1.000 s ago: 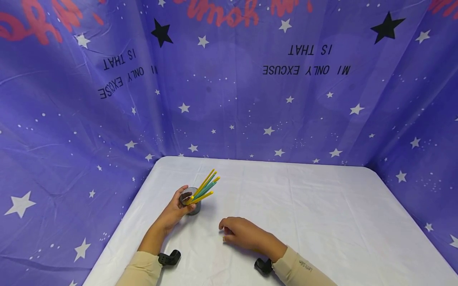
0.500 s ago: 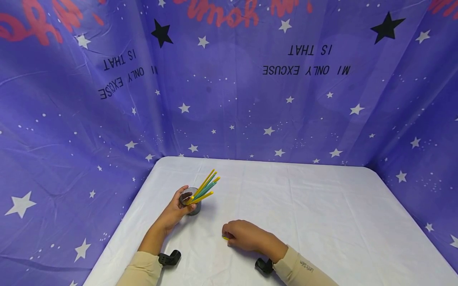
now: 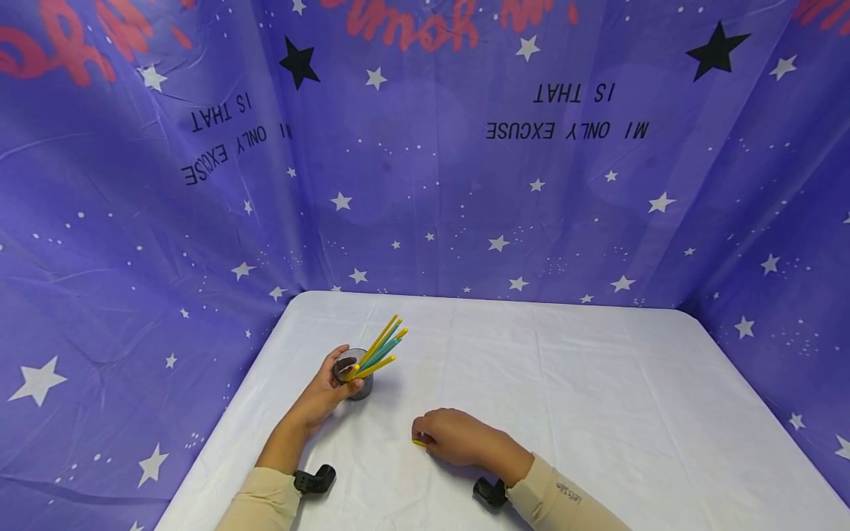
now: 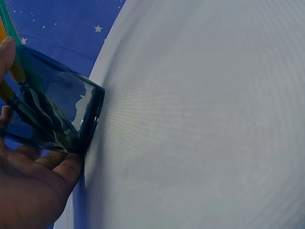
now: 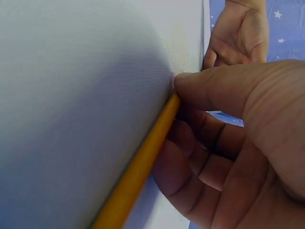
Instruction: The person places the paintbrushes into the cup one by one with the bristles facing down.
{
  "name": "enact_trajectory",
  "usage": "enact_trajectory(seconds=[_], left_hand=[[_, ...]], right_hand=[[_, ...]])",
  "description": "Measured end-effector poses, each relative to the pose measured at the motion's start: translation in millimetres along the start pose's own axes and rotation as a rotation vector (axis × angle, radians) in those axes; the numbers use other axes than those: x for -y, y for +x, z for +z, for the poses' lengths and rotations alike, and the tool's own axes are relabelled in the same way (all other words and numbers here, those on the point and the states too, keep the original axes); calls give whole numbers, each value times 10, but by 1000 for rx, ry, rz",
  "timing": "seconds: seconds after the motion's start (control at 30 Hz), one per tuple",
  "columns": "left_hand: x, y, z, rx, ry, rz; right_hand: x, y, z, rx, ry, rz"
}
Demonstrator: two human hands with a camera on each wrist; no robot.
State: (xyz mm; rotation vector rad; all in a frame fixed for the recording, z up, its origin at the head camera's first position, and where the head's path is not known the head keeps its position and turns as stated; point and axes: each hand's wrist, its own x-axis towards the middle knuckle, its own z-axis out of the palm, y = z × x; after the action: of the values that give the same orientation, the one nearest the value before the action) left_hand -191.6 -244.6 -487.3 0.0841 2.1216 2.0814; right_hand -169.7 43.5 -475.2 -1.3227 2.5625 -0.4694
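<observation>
My left hand (image 3: 324, 394) holds a smoky, see-through glass (image 3: 361, 391) at the left of the table, with its fingers and thumb round the sides. Several yellow and teal paintbrushes (image 3: 381, 352) lean to the right out of it. In the left wrist view, their dark lower ends show through the glass wall (image 4: 76, 102). Closer to me, my right hand (image 3: 458, 436) is low over the cloth, pinching a yellow paintbrush (image 5: 138, 176) between thumb and fingers. Its yellow handle slants along the cloth in the right wrist view; the brush's other end is out of sight.
A white cloth (image 3: 584, 391) covers the table. Purple curtains (image 3: 425, 169) with stars and lettering stand behind it and at both sides. Black wrist cameras, one on the left wrist (image 3: 315, 479) and one on the right wrist (image 3: 490, 495), sit near the cuffs.
My right hand has shifted slightly towards me and its fingers have drawn together. A bit of yellow handle now shows at its fingertips. The left hand and glass have stayed put.
</observation>
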Motion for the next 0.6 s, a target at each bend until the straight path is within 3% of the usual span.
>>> enact_trajectory(seconds=[0.3, 0.6], left_hand=[[-9, -4, -3, 6, 12, 6], [-10, -5, -1, 10, 9, 9]], right_hand=[[-9, -11, -104, -33, 2, -47], [34, -66, -465, -151, 50, -130]])
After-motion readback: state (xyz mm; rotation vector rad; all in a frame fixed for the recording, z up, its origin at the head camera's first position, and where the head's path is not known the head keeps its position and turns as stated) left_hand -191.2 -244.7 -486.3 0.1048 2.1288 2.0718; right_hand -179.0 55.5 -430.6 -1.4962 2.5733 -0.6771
